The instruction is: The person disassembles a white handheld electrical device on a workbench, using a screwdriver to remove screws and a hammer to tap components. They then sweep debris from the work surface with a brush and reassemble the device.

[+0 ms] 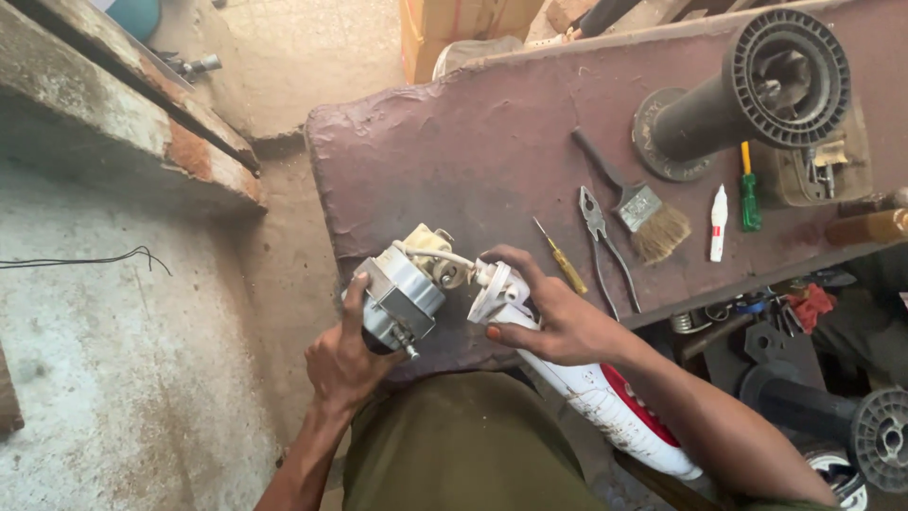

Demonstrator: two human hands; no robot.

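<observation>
Over the near edge of my scuffed maroon workbench (pixel 492 142), beside a rough concrete floor (pixel 113 378), my left hand (pixel 342 360) grips a small grey motor (pixel 402 298) while my right hand (pixel 558 326) wraps the white-and-red housing (pixel 605 397), pliers (pixel 601 241) and brush (pixel 648 218) lying just beyond.

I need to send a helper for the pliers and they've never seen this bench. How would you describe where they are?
On the worn maroon workbench, look right of the person's right hand. The pliers lie between a yellow-handled screwdriver and a paintbrush. They are the only bare grey metal tool with two long handles.
</observation>
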